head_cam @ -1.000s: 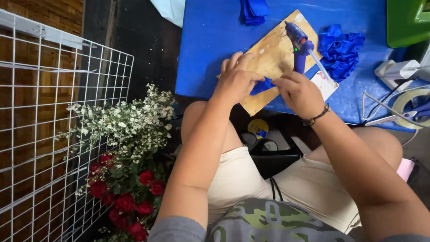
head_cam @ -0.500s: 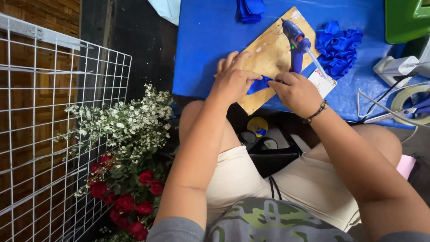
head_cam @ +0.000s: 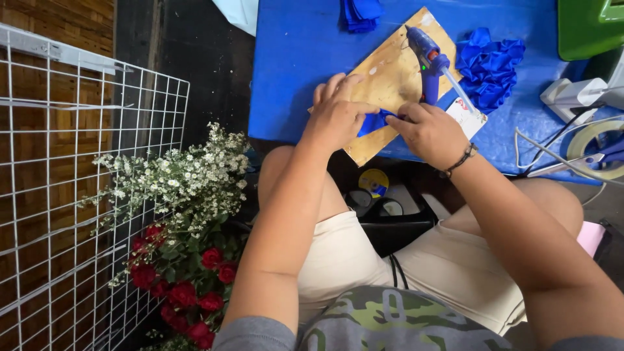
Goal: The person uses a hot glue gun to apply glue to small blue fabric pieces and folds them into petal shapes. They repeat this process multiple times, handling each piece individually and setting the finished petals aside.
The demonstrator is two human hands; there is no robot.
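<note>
Both hands — left hand (head_cam: 338,116) and right hand (head_cam: 426,130) — pinch a blue fabric piece (head_cam: 376,121) over the wooden board (head_cam: 390,71) at the bench's near edge; the adjacent glue gun (head_cam: 426,55) risks burning fingers or tipping.

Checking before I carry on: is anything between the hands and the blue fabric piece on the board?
Nothing visible. The left hand and right hand both pinch the blue fabric piece directly, over the wooden board. The blue glue gun stands just behind, clear of the hands.
</note>
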